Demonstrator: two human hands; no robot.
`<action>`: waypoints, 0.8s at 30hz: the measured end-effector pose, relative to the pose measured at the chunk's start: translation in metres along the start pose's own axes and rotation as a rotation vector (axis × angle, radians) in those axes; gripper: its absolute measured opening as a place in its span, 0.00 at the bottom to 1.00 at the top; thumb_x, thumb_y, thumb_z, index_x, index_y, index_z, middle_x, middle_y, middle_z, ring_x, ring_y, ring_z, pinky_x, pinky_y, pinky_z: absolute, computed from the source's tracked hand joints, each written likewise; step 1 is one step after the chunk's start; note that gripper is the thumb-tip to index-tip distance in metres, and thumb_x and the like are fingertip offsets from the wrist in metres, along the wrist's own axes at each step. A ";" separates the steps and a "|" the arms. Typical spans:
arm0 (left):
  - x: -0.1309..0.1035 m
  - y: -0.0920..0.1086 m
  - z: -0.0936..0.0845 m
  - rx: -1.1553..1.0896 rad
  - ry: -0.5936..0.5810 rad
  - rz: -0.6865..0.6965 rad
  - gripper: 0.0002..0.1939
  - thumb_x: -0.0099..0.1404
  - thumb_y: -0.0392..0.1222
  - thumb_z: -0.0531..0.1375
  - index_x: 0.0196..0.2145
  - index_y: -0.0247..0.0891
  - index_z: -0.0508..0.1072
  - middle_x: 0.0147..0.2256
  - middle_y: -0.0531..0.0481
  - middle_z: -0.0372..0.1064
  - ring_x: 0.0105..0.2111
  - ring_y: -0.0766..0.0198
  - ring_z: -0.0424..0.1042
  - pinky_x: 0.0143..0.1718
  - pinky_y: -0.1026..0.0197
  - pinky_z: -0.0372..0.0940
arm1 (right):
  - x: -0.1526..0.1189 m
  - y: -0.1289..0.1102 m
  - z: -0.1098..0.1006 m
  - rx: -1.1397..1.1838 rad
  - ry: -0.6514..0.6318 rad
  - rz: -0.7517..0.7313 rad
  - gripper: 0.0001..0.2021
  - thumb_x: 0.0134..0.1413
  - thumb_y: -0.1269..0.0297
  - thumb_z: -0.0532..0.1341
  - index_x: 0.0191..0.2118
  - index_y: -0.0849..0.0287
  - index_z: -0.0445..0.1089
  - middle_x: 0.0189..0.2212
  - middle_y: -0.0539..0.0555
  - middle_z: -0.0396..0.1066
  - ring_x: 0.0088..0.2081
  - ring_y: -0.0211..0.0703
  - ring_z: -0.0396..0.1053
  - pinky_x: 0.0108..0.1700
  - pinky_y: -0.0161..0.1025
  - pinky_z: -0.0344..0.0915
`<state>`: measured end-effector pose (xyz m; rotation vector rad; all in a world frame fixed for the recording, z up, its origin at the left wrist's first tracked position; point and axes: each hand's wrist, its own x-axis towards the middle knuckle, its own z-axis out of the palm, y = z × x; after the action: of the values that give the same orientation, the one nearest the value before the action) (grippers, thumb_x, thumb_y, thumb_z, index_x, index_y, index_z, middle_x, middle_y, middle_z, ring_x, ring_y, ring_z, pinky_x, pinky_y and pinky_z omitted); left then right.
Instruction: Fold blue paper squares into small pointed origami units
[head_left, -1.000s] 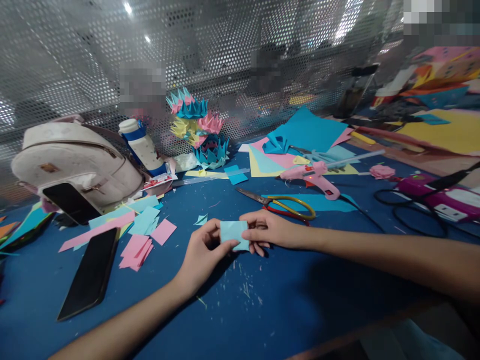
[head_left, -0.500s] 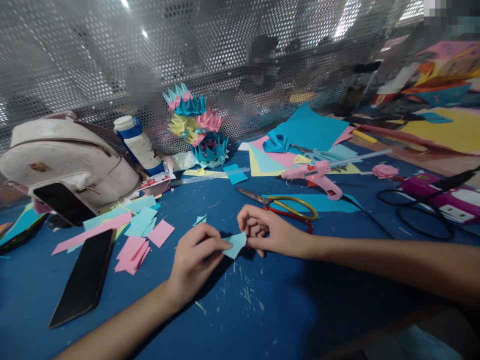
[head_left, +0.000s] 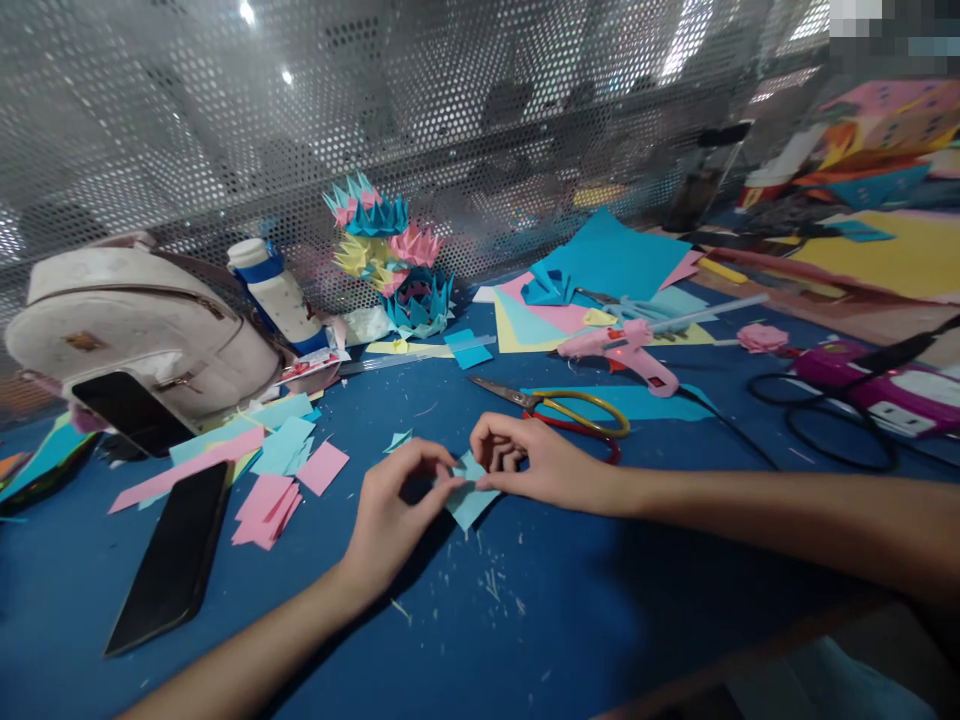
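Note:
Between my two hands is a small light-blue paper piece [head_left: 469, 507], just above the blue table. My left hand [head_left: 397, 505] pinches its left side between thumb and fingers. From the right, my right hand [head_left: 536, 460] grips the opposite side, its other fingers curled in. The fingers hide part of the paper, so its folds are hard to make out. A small folded light-blue paper piece [head_left: 398, 440] lies just behind my left hand. Scissors [head_left: 559, 408] with yellow and red handles rest behind my right hand.
A pink glue gun [head_left: 622, 350] lies beyond the scissors. Pink paper squares [head_left: 268, 512] and a phone [head_left: 171, 560] are at left, before a white backpack [head_left: 142, 320] and a bottle [head_left: 277, 295]. A folded-paper model [head_left: 390, 250] stands at the back by a perforated metal panel [head_left: 450, 120].
The paper now shows wider and spread out, with a point toward me. My left thumb and fingertips have shifted to its upper edge, and my right hand has closed in on it.

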<state>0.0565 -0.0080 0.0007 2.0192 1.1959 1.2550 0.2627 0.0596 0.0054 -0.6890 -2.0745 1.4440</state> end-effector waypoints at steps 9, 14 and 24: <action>0.009 -0.008 0.007 -0.121 -0.054 -0.292 0.08 0.65 0.44 0.62 0.33 0.35 0.74 0.24 0.55 0.65 0.22 0.70 0.62 0.24 0.70 0.57 | 0.000 0.001 0.001 0.017 -0.010 0.038 0.14 0.51 0.65 0.69 0.41 0.59 0.66 0.29 0.46 0.69 0.31 0.35 0.68 0.32 0.33 0.63; 0.006 -0.005 0.005 -0.104 -0.069 -0.321 0.11 0.67 0.46 0.59 0.32 0.35 0.72 0.24 0.55 0.64 0.23 0.70 0.61 0.25 0.69 0.55 | 0.000 0.002 0.000 0.002 -0.002 0.037 0.16 0.50 0.64 0.69 0.44 0.59 0.68 0.29 0.47 0.70 0.30 0.35 0.67 0.31 0.32 0.62; 0.003 0.002 0.001 -0.051 -0.143 -0.266 0.12 0.69 0.45 0.56 0.31 0.37 0.71 0.27 0.53 0.66 0.28 0.66 0.63 0.30 0.66 0.57 | -0.002 -0.004 0.000 -0.217 0.018 -0.061 0.07 0.58 0.63 0.61 0.33 0.62 0.71 0.24 0.48 0.68 0.26 0.34 0.60 0.29 0.32 0.57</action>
<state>0.0591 -0.0062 0.0029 1.8099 1.2983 0.9858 0.2639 0.0567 0.0089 -0.7118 -2.2392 1.1868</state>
